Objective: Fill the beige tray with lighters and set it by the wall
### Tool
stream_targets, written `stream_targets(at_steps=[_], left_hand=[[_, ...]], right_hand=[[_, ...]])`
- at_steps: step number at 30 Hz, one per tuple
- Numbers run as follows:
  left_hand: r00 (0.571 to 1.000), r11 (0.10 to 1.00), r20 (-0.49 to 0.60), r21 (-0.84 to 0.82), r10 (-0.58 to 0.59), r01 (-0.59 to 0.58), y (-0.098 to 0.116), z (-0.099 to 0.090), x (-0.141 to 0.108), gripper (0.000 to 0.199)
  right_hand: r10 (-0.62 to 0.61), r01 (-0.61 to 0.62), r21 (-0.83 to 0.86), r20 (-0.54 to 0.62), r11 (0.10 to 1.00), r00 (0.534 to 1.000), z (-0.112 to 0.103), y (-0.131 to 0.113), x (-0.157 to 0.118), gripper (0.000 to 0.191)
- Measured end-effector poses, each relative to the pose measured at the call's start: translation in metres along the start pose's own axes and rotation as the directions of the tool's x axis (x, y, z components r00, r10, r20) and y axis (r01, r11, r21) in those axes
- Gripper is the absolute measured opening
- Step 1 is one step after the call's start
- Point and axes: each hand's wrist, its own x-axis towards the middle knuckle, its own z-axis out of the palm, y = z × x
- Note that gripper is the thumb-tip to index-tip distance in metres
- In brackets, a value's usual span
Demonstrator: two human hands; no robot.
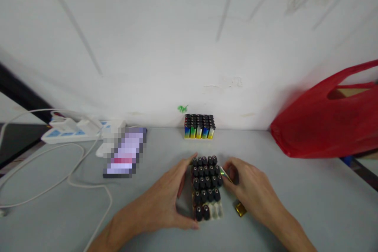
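At the far left edge of the tabletop (310, 189) a white power strip (71, 130) lies with its cables (73, 177) looping toward the near edge, and just beside it a phone (125, 152) rests with the screen lit. Near the middle of the near edge the left hand (167, 197) touches the left side of a tray of lighters (206, 187); the fingers are curved and spread against it, not closed around it. The tray's long axis runs from the near edge toward the wall, and a few slots at its near end look unfilled. The right hand (251, 189) is at the tray's right side and pinches one lighter (226, 174) with the fingertips, touching the tray's right row. A small gold object (240, 208) lies under this hand. A second, full lighter pack (199, 126) stands at the far edge, and a red bag (327, 118) occupies the far right corner.
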Motion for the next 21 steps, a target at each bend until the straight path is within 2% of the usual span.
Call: stream_targets(at_steps=[3, 7, 10, 14, 16, 21], left_hand=[[1.000, 1.000, -0.003, -0.003, 0.007, -0.007, -0.001, 0.000, -0.001, 0.155], [1.000, 1.000, 0.001, 0.004, 0.013, -0.013, -0.001, -0.001, -0.001, 0.154], [1.000, 1.000, 0.002, -0.002, 0.003, -0.003, -0.001, 0.000, -0.001, 0.154], [1.000, 1.000, 0.009, -0.001, -0.013, 0.013, -0.001, 0.000, 0.000, 0.154], [1.000, 1.000, 0.015, 0.001, -0.008, 0.008, 0.000, 0.000, 0.001, 0.150], [1.000, 1.000, 0.023, 0.016, 0.006, -0.007, 0.002, -0.002, 0.002, 0.149]], right_hand=[[-0.025, 0.027, 0.045, -0.045, 0.999, 0.999, 0.002, 0.006, 0.001, 0.018], [0.004, 0.029, 0.331, -0.099, 0.943, 0.995, 0.001, 0.008, 0.002, 0.029], [0.087, -0.021, 0.578, -0.087, 0.816, 0.992, -0.001, 0.002, 0.002, 0.044], [0.204, -0.165, 0.810, 0.057, 0.563, 0.977, -0.004, -0.008, 0.003, 0.053], [0.207, -0.216, 0.858, 0.132, 0.465, 0.969, -0.005, -0.011, 0.004, 0.056], [0.128, -0.270, 0.915, 0.242, 0.300, 0.962, -0.006, -0.018, 0.004, 0.067]])
